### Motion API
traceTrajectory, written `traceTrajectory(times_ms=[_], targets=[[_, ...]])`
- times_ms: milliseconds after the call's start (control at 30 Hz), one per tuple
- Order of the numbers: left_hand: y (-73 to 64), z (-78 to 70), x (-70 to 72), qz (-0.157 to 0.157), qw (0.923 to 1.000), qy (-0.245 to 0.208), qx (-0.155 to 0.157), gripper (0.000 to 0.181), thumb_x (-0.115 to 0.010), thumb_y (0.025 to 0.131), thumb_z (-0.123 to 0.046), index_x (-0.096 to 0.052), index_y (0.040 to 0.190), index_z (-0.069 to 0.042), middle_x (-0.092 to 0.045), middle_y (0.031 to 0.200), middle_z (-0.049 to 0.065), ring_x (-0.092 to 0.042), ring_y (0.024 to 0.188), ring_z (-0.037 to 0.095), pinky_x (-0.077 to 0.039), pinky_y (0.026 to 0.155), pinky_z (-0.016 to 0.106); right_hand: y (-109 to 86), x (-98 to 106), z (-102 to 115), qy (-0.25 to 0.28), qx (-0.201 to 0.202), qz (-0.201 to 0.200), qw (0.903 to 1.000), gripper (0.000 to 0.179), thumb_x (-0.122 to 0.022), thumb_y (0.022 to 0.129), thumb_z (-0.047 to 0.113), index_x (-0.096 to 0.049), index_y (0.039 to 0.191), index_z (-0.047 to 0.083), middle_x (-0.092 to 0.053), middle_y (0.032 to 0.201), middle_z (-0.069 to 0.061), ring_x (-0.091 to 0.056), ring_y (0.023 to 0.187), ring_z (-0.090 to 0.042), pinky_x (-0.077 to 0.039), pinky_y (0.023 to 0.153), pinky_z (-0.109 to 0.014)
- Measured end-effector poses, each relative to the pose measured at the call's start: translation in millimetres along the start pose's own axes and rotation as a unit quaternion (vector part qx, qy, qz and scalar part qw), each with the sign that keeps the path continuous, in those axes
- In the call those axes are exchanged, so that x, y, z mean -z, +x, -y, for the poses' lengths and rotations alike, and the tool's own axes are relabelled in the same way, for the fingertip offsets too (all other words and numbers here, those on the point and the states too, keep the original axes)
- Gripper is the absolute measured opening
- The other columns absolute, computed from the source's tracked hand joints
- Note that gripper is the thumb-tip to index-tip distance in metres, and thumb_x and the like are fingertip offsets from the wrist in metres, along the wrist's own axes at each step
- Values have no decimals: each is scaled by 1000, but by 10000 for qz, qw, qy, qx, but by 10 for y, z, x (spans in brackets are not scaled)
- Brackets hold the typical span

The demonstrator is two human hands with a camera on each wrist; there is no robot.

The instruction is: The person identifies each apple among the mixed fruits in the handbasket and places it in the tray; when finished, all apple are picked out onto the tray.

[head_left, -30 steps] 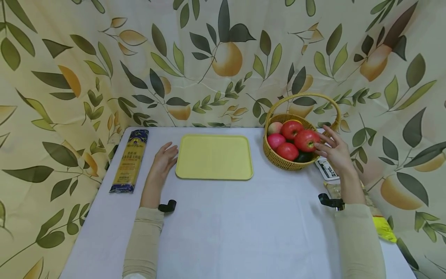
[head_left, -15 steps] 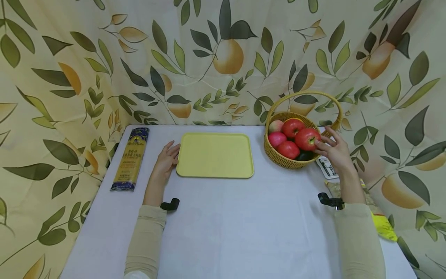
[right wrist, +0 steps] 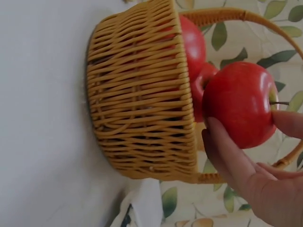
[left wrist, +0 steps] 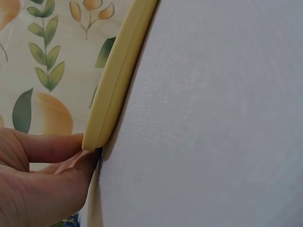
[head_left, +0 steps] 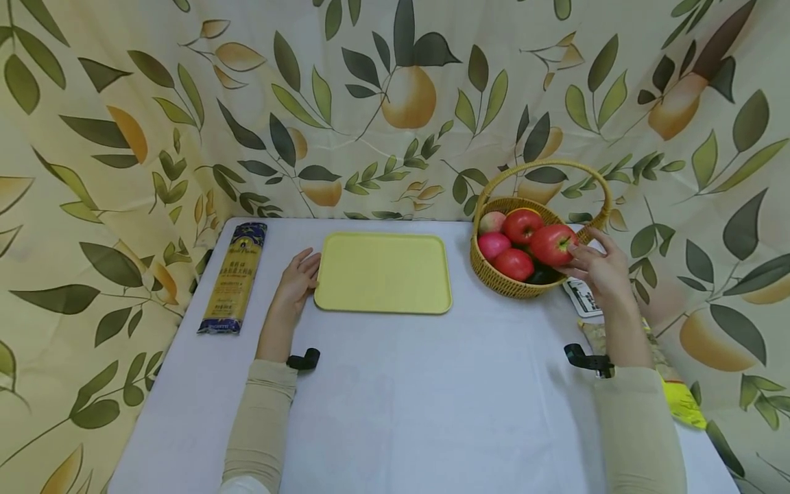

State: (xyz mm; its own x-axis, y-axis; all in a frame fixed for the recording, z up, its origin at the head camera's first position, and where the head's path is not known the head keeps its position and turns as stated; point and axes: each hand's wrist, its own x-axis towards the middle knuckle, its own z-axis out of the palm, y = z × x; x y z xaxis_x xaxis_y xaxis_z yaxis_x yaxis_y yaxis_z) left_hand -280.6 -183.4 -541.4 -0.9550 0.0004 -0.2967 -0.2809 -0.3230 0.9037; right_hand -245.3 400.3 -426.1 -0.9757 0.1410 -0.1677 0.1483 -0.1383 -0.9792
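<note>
My right hand (head_left: 605, 274) holds a red apple (right wrist: 239, 104) between thumb and fingers, at the rim of the wicker basket (head_left: 505, 287). In the right wrist view the apple's stem points toward the thumb, and it stands out past the basket's rim. More red apples (head_left: 513, 265), a pink fruit (head_left: 494, 245) and a dark fruit (head_left: 543, 275) lie in the basket. My left hand (head_left: 299, 278) is at the left edge of the yellow tray (head_left: 382, 273), which lies flat. In the left wrist view the thumb (left wrist: 54, 147) and fingers pinch the tray's edge.
A pack of spaghetti (head_left: 233, 278) lies at the table's left. Right of the basket is a black-and-white pack (head_left: 582, 296), and a yellow-ended bag (head_left: 684, 405) lies partly behind the right forearm. A fruit-patterned curtain (head_left: 395, 158) encloses the table's back and sides.
My right hand has closed on the front apple and tilted it up toward the right. The left hand has come in against the tray's left edge.
</note>
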Motion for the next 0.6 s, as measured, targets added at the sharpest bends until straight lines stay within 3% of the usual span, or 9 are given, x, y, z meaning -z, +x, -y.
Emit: traceTrajectory(times_ms=[167,233,300,400,467,600], targets=[[-17,-12,4,-135,9998,114,-69,97,-33,78,36,-26,164,-7,-37,166,12,-35,153,27,-34,122,30,-87,-63,115,185,-126,-216,9995,92,-73,98,13,-15,169,22,-54,125,-3,-77,87,-22,-63,82,-39],[-25,-9,6,-150,9998,125,-61,96,-32,78,36,-26,164,-6,-37,166,13,-35,153,27,-34,122,30,-110,-89,144,227,-190,-299,9991,91,-75,97,13,-19,168,23,-51,131,-4,-78,86,-23,-62,81,-41],[-31,-6,12,-145,9998,131,-35,96,-32,78,36,-25,164,-5,-36,167,13,-34,153,27,-33,122,30,-131,-120,173,206,-254,-339,9989,92,-76,96,16,-20,168,25,-44,146,-7,-78,86,-23,-63,81,-40],[-33,-3,17,-145,9998,94,-37,96,-32,78,37,-25,164,-5,-36,167,14,-34,153,28,-33,122,31,-156,-177,213,214,-293,-287,9989,93,-77,95,17,-21,168,26,-22,168,-11,-78,86,-23,-63,81,-38],[-31,-3,18,-114,9999,72,-63,96,-32,78,37,-25,164,-5,-35,167,15,-34,154,28,-33,123,31,-167,-229,244,227,-238,-199,9993,93,-77,95,17,-20,168,25,-10,173,-8,-78,87,-22,-63,80,-37],[-20,-2,-3,-15,9999,24,-148,94,-31,79,38,-24,164,-2,-34,167,17,-32,154,29,-31,123,32,-182,-367,314,230,-79,-27,9997,90,-75,96,12,-22,168,21,-11,171,-13,-78,85,-22,-63,79,-38]])
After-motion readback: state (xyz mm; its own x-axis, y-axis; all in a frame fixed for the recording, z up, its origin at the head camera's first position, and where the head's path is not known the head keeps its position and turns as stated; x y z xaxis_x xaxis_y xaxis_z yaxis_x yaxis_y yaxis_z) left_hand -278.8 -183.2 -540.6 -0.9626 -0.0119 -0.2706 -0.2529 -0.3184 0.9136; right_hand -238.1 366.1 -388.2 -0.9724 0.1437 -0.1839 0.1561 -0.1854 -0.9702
